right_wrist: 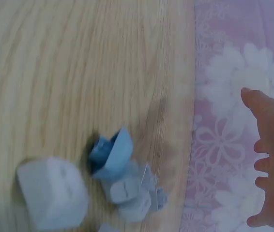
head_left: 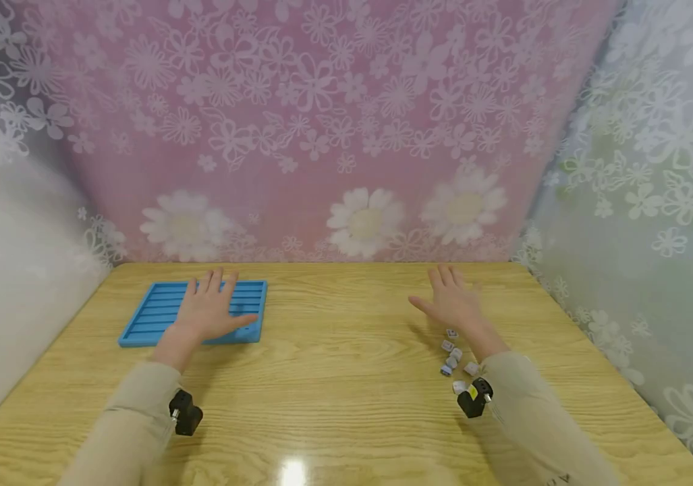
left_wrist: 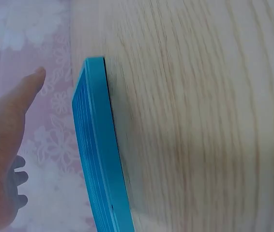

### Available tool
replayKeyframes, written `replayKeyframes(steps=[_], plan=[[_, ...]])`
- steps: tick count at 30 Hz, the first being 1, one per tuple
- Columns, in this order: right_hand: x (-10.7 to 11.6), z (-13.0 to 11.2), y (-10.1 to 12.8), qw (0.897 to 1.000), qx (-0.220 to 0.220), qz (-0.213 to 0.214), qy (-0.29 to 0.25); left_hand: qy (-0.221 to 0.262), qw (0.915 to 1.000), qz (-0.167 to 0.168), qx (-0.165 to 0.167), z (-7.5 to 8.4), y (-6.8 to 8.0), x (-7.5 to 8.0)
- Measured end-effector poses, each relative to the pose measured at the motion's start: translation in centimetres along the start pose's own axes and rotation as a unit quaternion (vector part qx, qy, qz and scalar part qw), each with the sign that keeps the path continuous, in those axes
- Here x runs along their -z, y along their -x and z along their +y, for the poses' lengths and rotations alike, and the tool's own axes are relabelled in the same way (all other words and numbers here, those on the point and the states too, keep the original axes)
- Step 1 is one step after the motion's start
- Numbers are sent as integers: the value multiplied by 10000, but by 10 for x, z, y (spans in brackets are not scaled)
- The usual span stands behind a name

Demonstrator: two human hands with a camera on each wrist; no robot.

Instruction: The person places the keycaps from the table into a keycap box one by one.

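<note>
My left hand hovers with fingers spread over a blue ridged tray at the table's left. In the left wrist view the tray shows its long side wall, and the hand is raised above the tabletop. My right hand, fingers spread and thumb out, hangs over the right side, just beyond a loose group of keycaps. Seen from the right wrist, a white keycap lies apart from a blue keycap and several pale ones. Neither hand holds anything.
The light wood table ends at a pink flowered cloth at the back. Pale cloth walls stand on the left and right. Black wrist cameras are strapped at both sleeves.
</note>
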State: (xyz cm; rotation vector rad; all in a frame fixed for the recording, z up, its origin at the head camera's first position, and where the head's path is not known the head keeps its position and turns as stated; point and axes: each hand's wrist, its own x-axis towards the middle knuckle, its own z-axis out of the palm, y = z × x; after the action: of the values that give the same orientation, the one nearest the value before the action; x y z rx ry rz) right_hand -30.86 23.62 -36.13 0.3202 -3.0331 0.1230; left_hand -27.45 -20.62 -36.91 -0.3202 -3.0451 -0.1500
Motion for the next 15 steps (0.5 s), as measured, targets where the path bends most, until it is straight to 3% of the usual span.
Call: replayKeyframes(steps=[9,15], plan=[[1,-41,-18,9991,335,245,120,-340,9993,24,121,-38,16,7],[3,-76,-28,9977,596,309,101,-459,9986,236,149,-62,29,8]])
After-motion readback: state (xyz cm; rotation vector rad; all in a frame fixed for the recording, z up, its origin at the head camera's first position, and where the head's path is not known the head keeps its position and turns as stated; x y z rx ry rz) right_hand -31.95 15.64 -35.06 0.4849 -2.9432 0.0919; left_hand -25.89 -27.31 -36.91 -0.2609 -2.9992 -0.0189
